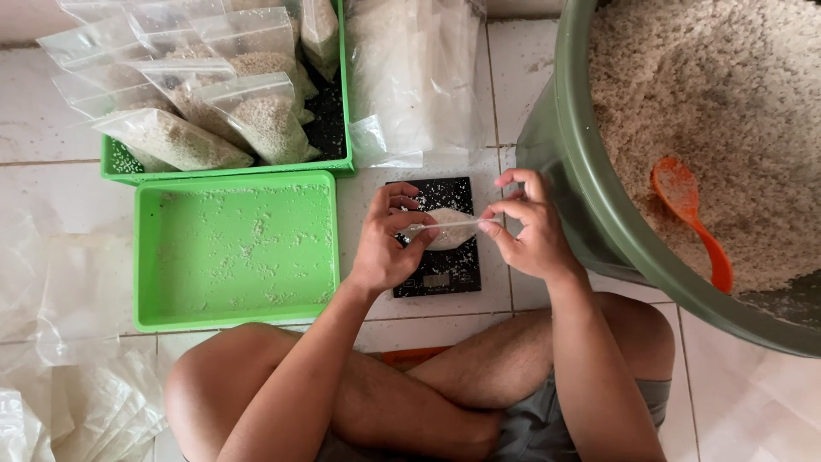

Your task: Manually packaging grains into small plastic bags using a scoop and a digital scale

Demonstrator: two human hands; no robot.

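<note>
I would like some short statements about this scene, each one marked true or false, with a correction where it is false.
1. Both hands hold a small clear bag of grain by its top edge, the left hand at one end and the right hand at the other. True.
2. The small clear bag is over the black scale. True.
3. The orange scoop lies in the green tray. False: it lies on the grain in the big green tub.
4. The near green tray is full of filled bags. False: it holds only scattered grains; the filled bags are in the far tray.
5. The person stands at a table. False: the person sits cross-legged on the tiled floor.
</note>
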